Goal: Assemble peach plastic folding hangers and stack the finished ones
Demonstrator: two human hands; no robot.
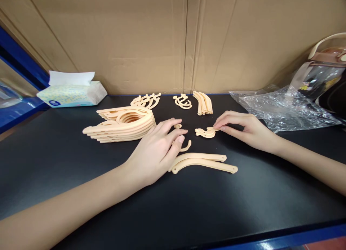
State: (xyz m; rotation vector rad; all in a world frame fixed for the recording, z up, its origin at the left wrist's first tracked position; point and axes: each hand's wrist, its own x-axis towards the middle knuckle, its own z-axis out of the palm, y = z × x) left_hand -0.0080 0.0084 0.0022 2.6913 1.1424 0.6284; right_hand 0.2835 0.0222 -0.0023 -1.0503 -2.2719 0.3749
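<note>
My left hand (159,149) lies on the black table (81,185) with its fingers curled over a peach plastic hook part (186,147); a small round end of it shows by the fingertips. Just below it lie two long curved peach arms (205,162). My right hand (243,129) reaches in from the right, its fingertips pinching a small pile of peach hook pieces (205,132). A stack of assembled peach hangers (123,124) sits left of my left hand.
At the back of the table lie more peach parts: a fan of hooks (146,100), a small hook cluster (183,101) and a bundle of curved arms (203,102). A tissue pack (71,93) stands back left. Crumpled clear plastic (281,109) and a bag (324,77) lie right. Cardboard forms the back wall.
</note>
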